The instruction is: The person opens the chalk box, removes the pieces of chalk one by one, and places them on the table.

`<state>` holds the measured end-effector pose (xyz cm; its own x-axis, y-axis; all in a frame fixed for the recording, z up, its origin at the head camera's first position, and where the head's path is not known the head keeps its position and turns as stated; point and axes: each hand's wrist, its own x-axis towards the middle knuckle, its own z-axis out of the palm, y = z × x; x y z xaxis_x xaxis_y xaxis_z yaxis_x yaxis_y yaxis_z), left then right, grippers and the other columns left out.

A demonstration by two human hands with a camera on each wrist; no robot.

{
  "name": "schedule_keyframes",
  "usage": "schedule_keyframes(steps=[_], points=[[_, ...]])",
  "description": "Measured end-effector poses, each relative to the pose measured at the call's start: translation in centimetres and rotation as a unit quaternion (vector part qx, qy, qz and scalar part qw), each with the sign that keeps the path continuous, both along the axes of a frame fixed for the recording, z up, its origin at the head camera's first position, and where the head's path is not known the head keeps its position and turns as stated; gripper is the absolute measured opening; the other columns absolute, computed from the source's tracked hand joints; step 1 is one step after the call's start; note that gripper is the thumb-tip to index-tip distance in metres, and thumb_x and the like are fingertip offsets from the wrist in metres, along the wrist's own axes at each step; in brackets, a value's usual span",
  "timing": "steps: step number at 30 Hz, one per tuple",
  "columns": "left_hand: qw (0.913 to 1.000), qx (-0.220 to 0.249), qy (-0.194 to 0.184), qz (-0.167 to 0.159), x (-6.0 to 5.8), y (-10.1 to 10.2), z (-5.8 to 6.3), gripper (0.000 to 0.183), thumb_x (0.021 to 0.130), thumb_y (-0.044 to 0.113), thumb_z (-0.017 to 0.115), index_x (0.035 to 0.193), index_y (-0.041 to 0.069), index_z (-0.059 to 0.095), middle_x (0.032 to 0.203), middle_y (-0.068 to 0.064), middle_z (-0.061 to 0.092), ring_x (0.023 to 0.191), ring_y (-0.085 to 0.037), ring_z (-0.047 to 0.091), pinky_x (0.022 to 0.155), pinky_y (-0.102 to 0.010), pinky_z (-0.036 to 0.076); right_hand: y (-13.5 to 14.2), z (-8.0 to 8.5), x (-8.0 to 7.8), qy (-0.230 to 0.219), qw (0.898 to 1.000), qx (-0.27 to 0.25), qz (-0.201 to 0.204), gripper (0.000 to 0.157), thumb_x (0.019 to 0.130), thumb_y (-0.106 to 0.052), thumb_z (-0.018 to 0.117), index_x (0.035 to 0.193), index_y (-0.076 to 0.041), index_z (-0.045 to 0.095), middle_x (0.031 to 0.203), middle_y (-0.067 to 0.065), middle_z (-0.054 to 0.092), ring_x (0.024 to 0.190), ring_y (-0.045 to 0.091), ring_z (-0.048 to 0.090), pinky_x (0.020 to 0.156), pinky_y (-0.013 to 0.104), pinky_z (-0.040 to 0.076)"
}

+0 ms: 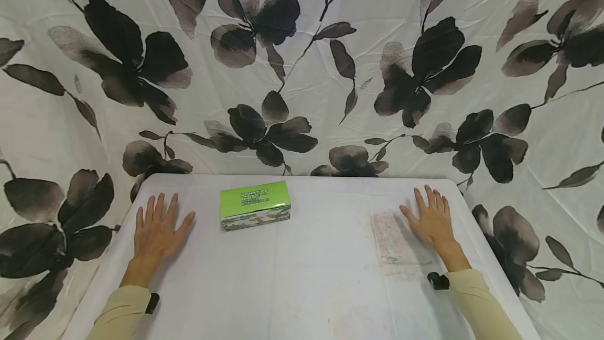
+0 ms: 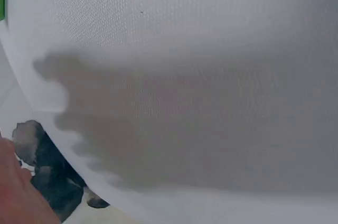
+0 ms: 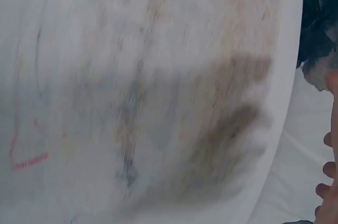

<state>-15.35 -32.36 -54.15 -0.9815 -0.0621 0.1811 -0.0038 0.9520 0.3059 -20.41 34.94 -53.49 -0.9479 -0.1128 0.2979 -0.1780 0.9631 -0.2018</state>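
Observation:
In the head view a green-topped box with dark printed lettering sits toward the back of the white table, left of the middle. My left hand, fingers straight and spread, is over the table's left side, to the left of the box. Over the right side is my right hand, its fingers also extended and the thumb apart, beside a reddish stained patch. Neither hand holds anything. The left wrist view catches part of the left hand at its lower left corner, with a broad shadow on the tabletop.
The white table has its back edge against a hanging cloth with dark flower prints. Coloured smudges and a red mark show on the tabletop in the right wrist view. A dark wrist device is by the right sleeve.

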Motion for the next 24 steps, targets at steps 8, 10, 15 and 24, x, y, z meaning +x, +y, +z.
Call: schedule_keyframes(steps=[8, 10, 15, 24], points=[[0.9989, 0.020, 0.027, 0.033, -0.2, 1.4, 1.5, 0.068, 0.106, 0.044, 0.048, 0.146, -0.010, 0.039, 0.143, -0.042, 0.035, 0.132, -0.060, 0.031, 0.111, -0.070, 0.023, -2.0, 0.1, -0.6, 0.126, 0.989, -0.077, 0.026, 0.041, 0.095, -0.016, 0.071, 0.123, 0.012, 0.061, 0.125, 0.034, 0.055, 0.118, 0.054, 0.050, 0.102, 0.067, 0.036], [0.9985, 0.027, 0.022, 0.042, -0.2, 1.9, 1.9, 0.068, 0.107, 0.044, 0.048, 0.146, -0.010, 0.039, 0.142, -0.041, 0.037, 0.130, -0.060, 0.034, 0.110, -0.070, 0.026, -2.6, 0.3, -0.6, 0.128, 0.987, -0.092, 0.027, 0.037, 0.095, -0.014, 0.071, 0.120, 0.012, 0.062, 0.123, 0.033, 0.057, 0.115, 0.054, 0.052, 0.099, 0.067, 0.038], [0.9974, 0.044, 0.017, 0.055, -0.1, 3.3, 2.5, 0.068, 0.108, 0.046, 0.045, 0.147, -0.009, 0.040, 0.141, -0.039, 0.040, 0.127, -0.058, 0.040, 0.104, -0.069, 0.035, -3.9, 0.6, -0.8, 0.123, 0.985, -0.121, 0.028, 0.034, 0.096, -0.015, 0.071, 0.118, 0.010, 0.065, 0.118, 0.030, 0.061, 0.108, 0.052, 0.057, 0.093, 0.064, 0.043], [0.9945, 0.082, 0.017, 0.064, -0.4, 5.3, 2.8, 0.069, 0.109, 0.049, 0.039, 0.148, -0.008, 0.041, 0.140, -0.037, 0.043, 0.122, -0.054, 0.045, 0.098, -0.067, 0.040, -6.1, 1.0, -1.0, 0.094, 0.979, -0.178, 0.023, 0.034, 0.099, -0.019, 0.069, 0.120, 0.007, 0.065, 0.121, 0.028, 0.062, 0.110, 0.048, 0.057, 0.094, 0.061, 0.044]])
